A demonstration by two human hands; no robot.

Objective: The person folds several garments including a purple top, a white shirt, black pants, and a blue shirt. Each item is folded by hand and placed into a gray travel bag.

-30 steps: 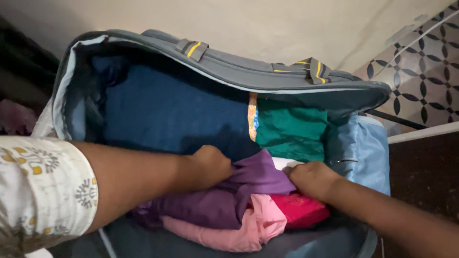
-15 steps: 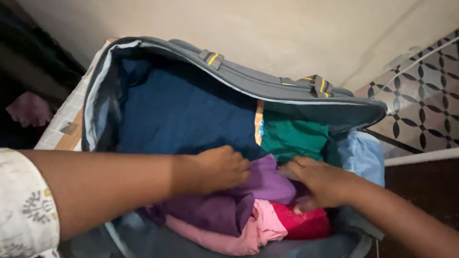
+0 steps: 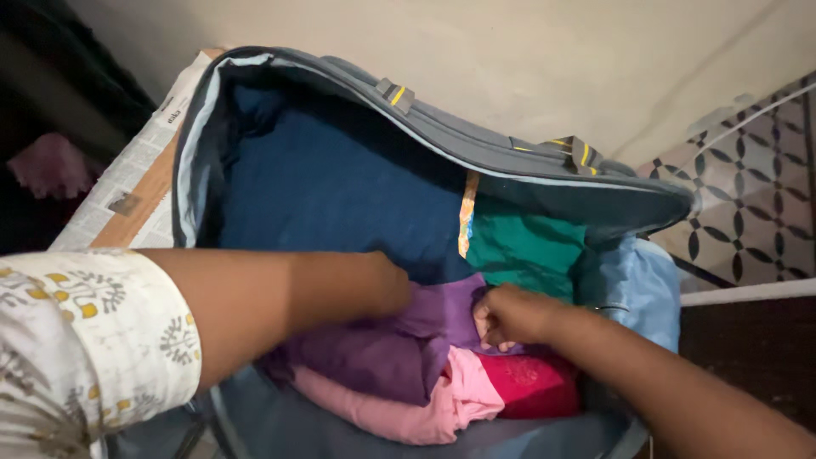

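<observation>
An open grey bag (image 3: 476, 140) with yellow-striped handles lies before me, packed with folded clothes. A dark blue cloth (image 3: 340, 195) fills its left part and a green cloth (image 3: 527, 242) lies at the right. A purple cloth (image 3: 382, 348) sits on top near me, over a light pink cloth (image 3: 425, 408) and a bright pink cloth (image 3: 531, 382). My left hand (image 3: 387, 285) presses into the purple cloth's upper left edge, fingers hidden in the fabric. My right hand (image 3: 510, 316) is closed on the purple cloth's right edge.
Newspaper (image 3: 136, 183) lies under the bag at the left. A plain beige wall (image 3: 527, 59) stands behind it. Patterned tiles (image 3: 756, 195) show at the right, with a dark area (image 3: 748, 357) below them. A pinkish cloth (image 3: 47, 161) lies in shadow at far left.
The view has shifted, showing more newspaper at left. My right hand closed from a flat spread onto the purple cloth's edge. My left hand pushed deeper into the purple cloth.
</observation>
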